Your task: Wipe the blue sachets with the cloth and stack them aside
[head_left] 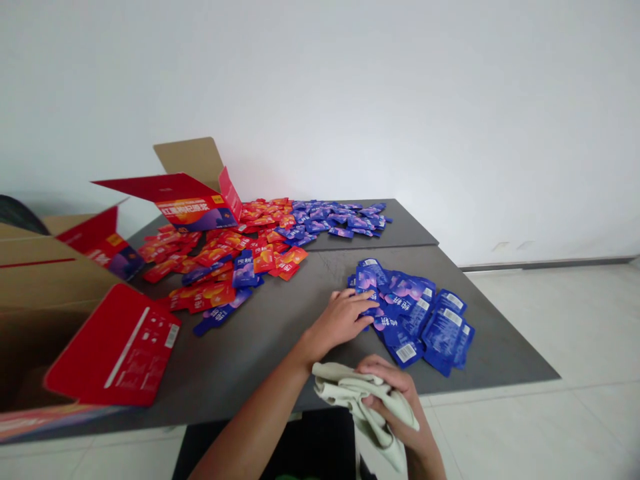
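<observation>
My left hand (345, 317) rests with outstretched fingers on a blue pouch (367, 280), at the left side of a pile of blue pouches (410, 300). Some pouches in this pile lie with barcodes facing up. In my right hand (396, 377) is a folded pale green cloth (345, 385), gripped between thumb and fingers over the table's front edge. The cloth hangs down below the hand.
On the grey table (320, 280), red-orange pouches (225, 247) mixed with some blue ones cover the left side. More blue pouches (335, 217) lie at the back. An open red carton (195, 203) stands behind, and another open carton (120, 347) is at front left.
</observation>
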`<action>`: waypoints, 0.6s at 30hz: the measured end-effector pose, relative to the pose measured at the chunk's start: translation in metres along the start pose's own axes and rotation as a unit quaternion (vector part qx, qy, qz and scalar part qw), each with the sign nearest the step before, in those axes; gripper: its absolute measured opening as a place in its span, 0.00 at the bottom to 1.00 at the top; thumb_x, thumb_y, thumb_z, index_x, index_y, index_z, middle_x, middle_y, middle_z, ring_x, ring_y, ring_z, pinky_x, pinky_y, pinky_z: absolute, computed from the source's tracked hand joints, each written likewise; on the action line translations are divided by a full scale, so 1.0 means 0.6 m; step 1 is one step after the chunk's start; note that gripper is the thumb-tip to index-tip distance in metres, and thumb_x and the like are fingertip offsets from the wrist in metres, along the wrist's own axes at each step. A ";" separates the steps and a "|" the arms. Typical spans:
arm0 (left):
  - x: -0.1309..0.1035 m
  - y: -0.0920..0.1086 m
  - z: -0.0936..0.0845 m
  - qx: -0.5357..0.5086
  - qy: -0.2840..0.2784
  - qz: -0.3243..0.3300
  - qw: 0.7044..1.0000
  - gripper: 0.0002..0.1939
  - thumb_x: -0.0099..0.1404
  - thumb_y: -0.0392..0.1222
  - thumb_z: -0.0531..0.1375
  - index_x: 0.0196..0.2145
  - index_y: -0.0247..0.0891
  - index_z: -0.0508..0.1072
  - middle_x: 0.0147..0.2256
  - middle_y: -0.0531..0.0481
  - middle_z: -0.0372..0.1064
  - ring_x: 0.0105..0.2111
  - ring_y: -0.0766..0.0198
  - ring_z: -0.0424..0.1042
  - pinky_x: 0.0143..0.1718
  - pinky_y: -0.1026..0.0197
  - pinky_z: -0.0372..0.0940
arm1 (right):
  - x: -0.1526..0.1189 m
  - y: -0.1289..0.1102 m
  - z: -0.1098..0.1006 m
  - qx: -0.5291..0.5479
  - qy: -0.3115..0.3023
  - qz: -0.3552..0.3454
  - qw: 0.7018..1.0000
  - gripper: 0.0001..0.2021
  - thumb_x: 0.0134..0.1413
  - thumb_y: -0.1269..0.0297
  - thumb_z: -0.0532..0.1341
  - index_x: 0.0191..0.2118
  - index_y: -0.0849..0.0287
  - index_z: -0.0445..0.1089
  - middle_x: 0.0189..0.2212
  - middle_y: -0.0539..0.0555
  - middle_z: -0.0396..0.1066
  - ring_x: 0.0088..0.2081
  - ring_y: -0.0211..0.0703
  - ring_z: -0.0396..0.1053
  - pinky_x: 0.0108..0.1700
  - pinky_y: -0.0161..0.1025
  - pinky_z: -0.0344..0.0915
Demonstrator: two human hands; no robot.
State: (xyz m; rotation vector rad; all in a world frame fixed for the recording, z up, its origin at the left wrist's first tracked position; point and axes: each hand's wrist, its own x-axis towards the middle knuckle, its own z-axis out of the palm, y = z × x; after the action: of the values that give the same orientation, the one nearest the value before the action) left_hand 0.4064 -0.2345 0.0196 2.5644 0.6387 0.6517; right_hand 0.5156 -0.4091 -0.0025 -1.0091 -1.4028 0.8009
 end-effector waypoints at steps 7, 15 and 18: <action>-0.018 0.003 0.002 0.031 -0.009 0.004 0.999 0.24 0.68 0.45 0.66 0.61 0.54 0.74 0.69 0.51 0.61 0.56 0.49 0.66 0.59 0.45 0.65 | 0.000 -0.002 -0.002 -0.016 0.008 0.002 1.000 0.13 0.57 0.58 0.71 0.49 0.47 0.82 0.39 0.56 0.78 0.39 0.49 0.77 0.38 0.40 0.75; -0.081 -0.006 -0.077 0.071 0.129 -0.106 0.983 0.15 0.75 0.50 0.59 0.56 0.51 0.75 0.55 0.50 0.71 0.55 0.57 0.67 0.58 0.53 0.63 | -0.005 0.006 -0.008 -0.034 0.008 0.009 0.999 0.12 0.56 0.57 0.71 0.47 0.47 0.83 0.38 0.58 0.79 0.38 0.53 0.78 0.37 0.42 0.76; -0.118 -0.051 -0.115 0.141 0.195 -0.248 0.938 0.15 0.75 0.48 0.57 0.55 0.45 0.74 0.54 0.45 0.69 0.55 0.54 0.66 0.57 0.51 0.62 | -0.010 0.013 -0.012 -0.040 0.006 0.022 0.999 0.12 0.56 0.58 0.71 0.47 0.47 0.83 0.39 0.59 0.79 0.39 0.54 0.79 0.40 0.43 0.77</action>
State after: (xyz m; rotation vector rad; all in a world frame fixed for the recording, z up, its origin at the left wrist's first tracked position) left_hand 0.3044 -0.2277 0.0363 2.3682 1.5487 0.9427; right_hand 0.5231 -0.4123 -0.0115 -1.1070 -1.4161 0.7758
